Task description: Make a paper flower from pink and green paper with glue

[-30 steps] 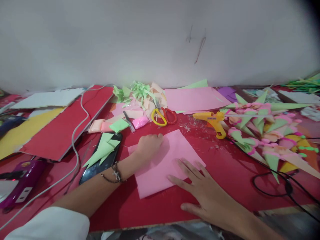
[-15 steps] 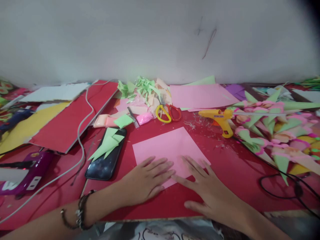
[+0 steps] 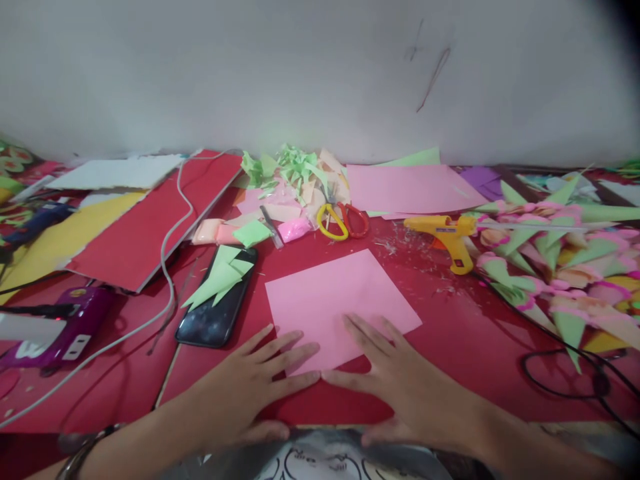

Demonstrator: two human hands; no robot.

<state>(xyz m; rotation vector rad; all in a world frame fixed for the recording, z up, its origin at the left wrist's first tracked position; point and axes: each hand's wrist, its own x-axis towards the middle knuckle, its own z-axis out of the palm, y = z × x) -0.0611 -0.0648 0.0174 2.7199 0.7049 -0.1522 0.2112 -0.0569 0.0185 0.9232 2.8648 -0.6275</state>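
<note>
On the red surface [image 3: 465,347], a pink sheet of paper [image 3: 340,300] lies flat, two hands at its near side.
Over the sheet's near-left edge, the left hand [image 3: 240,387] has its fingers spread; at the near right, the right hand [image 3: 405,380] rests with fingers fanned, two of them close together. Left of the sheet is a phone [image 3: 215,317] with green paper pieces [image 3: 223,277] on it, to the far right a yellow glue gun [image 3: 447,240], and beyond the far edge, yellow-and-red-handled scissors [image 3: 334,232].
</note>
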